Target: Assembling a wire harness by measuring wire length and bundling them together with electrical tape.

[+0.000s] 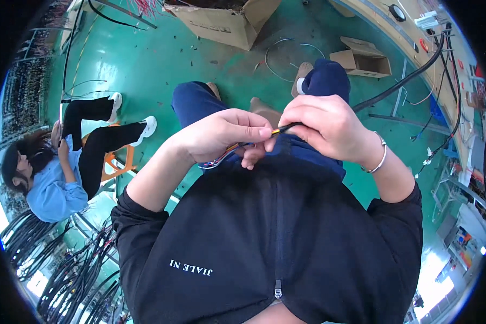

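My left hand (227,132) pinches a bundle of thin coloured wires (220,159) between thumb and fingers, and the loose wire ends hang out below its palm. Just to the right, my right hand (326,127) is closed around a black cable (402,82), near the end where the wires come out. A short yellow piece (276,132) shows between the two hands. From my right hand the cable runs up to the bench at the right. Both hands are held above my lap; the fingers hide part of the wires.
A workbench (372,24) with cables and small parts curves along the right. Cardboard boxes (216,27) (370,59) stand on the green floor. To the left, a seated person (59,178) in a blue top holds something near a thin upright. Black cable coils (75,275) hang lower left.
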The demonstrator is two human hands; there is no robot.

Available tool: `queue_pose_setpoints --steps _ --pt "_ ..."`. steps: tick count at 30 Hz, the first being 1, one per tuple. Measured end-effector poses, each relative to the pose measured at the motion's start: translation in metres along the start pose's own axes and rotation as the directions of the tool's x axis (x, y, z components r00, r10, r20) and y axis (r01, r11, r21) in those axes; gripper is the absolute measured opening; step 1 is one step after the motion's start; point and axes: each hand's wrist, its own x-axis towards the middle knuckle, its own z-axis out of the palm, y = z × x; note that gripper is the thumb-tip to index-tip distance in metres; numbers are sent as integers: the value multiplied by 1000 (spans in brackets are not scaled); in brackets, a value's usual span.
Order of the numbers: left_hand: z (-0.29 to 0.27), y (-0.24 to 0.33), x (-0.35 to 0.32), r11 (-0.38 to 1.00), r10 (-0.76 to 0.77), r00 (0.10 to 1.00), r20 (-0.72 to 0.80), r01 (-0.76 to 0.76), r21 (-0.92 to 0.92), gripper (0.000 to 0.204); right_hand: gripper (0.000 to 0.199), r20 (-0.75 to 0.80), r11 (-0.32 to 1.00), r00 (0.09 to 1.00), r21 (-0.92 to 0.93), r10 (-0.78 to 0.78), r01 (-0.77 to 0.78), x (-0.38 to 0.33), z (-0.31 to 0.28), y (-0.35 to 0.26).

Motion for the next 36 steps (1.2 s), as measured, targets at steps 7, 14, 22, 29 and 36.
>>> queue_pose_setpoints --steps 7,14,22,29,36 --pt "16 -27 4 998 62 991 -122 -63 -7 22 25 -102 980 990 -184 -100 80 -26 20 -1" --pt "40 -45 4 755 388 861 -329 -92 649 19 24 37 995 996 57 84 -86 -31 16 -7" --pt "52 -59 0 532 518 787 -335 10 846 14 20 160 911 953 291 256 -293 -36 23 -5" --pt "47 -63 9 517 575 749 -330 -20 856 17 20 111 936 971 265 210 -233 -36 28 6" --pt "48 -44 17 603 443 812 -380 44 797 26 13 35 976 985 132 168 -171 -40 32 16"
